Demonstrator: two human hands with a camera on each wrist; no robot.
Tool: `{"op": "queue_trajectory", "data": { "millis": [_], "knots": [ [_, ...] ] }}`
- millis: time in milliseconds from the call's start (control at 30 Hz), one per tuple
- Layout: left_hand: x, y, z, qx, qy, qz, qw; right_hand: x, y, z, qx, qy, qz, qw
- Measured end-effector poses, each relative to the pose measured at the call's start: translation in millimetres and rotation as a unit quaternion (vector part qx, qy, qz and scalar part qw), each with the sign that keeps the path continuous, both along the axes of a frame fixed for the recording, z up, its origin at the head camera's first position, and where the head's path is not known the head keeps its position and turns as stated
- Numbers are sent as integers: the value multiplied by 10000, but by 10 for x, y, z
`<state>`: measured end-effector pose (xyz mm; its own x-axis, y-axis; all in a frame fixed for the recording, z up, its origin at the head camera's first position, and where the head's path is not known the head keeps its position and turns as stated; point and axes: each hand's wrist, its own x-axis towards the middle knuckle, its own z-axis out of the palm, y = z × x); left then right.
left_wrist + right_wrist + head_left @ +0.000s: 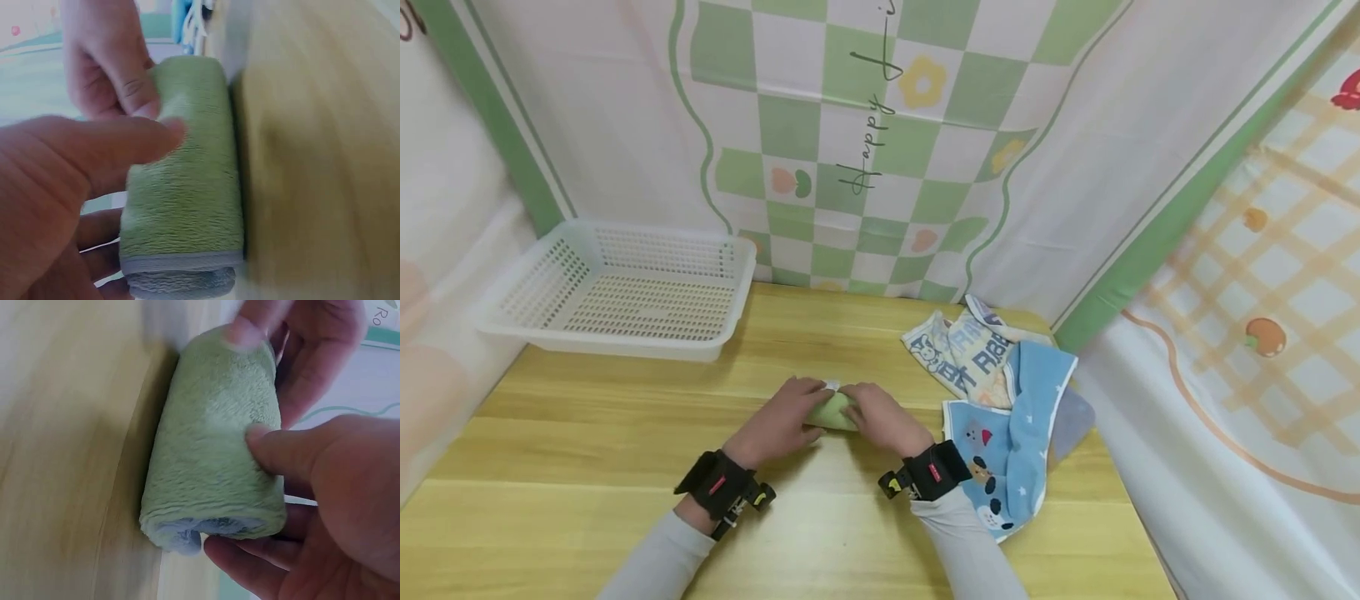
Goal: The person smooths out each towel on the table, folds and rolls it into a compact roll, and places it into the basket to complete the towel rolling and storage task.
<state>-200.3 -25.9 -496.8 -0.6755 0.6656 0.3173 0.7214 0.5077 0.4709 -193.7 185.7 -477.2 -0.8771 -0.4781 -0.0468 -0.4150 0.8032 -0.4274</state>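
Note:
A small green towel [833, 413], rolled into a thick cylinder, lies on the wooden table between the two hands. My left hand [781, 423] grips its left end, thumb [147, 139] on the near side and fingers round the far side. At the other end my right hand [886, 419] holds the roll in the same way, its thumb [265, 447] pressed into the pile. Grey-edged layers show at the roll's left end in the left wrist view. A greyish inner layer curls inside the right end in the right wrist view.
A white slotted plastic basket [625, 342] stands at the back left. On the right lie a blue towel [1030, 433] with animal faces, a cream printed cloth [973, 354] and a grey-purple cloth [1072, 421] partly underneath. Patterned curtains [865, 125] enclose the wooden table [587, 450].

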Motion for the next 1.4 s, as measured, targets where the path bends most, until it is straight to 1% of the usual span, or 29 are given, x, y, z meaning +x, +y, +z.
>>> {"op": "queue_trajectory", "data": {
  "millis": [100,167,233,300,400,467,533,600,700,767,833,933,1033,1133,1200,1300,1367,1400],
  "knots": [
    [30,6,2,-181,64,105,9998,-6,5,12,-229,-233,48,9995],
    [46,5,18,-334,1,149,9993,3,2,8,-309,-227,22,9993],
    [54,6,32,-495,-135,176,9985,35,-4,13,-350,1,-101,9993],
    [51,8,38,-624,-229,156,9977,81,-14,43,-270,404,-199,9986],
    [39,22,42,-678,-466,211,9964,152,-37,113,-202,767,-190,9967],
    [39,29,39,-671,-559,285,9958,177,-60,143,-157,816,-84,9965],
    [47,39,39,-691,-671,384,9946,179,-78,141,-216,712,-33,9972],
    [62,50,35,-719,-600,485,9944,156,-89,111,-264,704,-40,9972],
    [86,61,19,-663,-348,634,9952,98,-92,67,-336,710,-50,9969],
    [97,73,0,-534,-101,735,9958,55,-86,48,-378,701,2,9968],
    [101,85,-24,-363,38,802,9961,21,-74,40,-448,662,65,9968],
    [101,89,-49,-138,80,881,9960,-18,-64,35,-558,491,144,9971],
    [82,41,-42,-9,-65,1003,9949,-59,-89,44,-604,337,150,9975],
    [62,-46,12,-15,-147,1234,9923,-100,-122,73,-701,269,79,9971],
    [52,-126,82,-18,-53,1449,9894,-132,-141,104,-790,300,-6,9964],
    [61,-259,241,59,118,1794,9837,-194,-174,169,-1043,396,-82,9937],
    [72,-348,359,148,209,1966,9801,-255,-209,211,-1173,540,-29,9916],
    [83,-394,421,207,194,2036,9786,-289,-236,232,-1219,600,16,9907]
  ]
}}
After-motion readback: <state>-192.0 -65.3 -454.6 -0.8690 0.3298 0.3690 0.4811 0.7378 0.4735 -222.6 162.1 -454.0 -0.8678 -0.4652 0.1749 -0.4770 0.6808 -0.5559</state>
